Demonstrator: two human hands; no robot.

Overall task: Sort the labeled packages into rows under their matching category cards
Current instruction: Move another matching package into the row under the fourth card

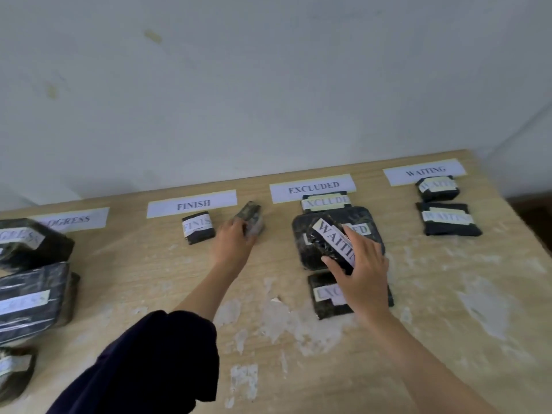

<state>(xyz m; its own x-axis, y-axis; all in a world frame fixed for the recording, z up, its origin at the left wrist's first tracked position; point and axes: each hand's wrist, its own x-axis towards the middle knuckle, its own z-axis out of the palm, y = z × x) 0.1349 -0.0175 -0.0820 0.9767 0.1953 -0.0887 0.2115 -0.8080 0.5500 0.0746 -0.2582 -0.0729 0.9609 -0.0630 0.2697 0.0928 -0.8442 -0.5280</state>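
Black plastic-wrapped WAITING-labelled package point(331, 245), clasped in our right hand point(363, 271), seems light, crinkly, slippery; left hand point(233, 239) grips another wrapped package point(251, 219) mid-tabletop.

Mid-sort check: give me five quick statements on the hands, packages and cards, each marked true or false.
1. The right hand holds a WAITING package. True.
2. That package is over the WAITING row. False: it is over the EXCLUDED row, above a large package.
3. The left hand grips a package beside the FINISH package. True.
4. Four packages lie under the WAITING card. False: two.
5. The FINISH card is right of the EXCLUDED card. False: left.
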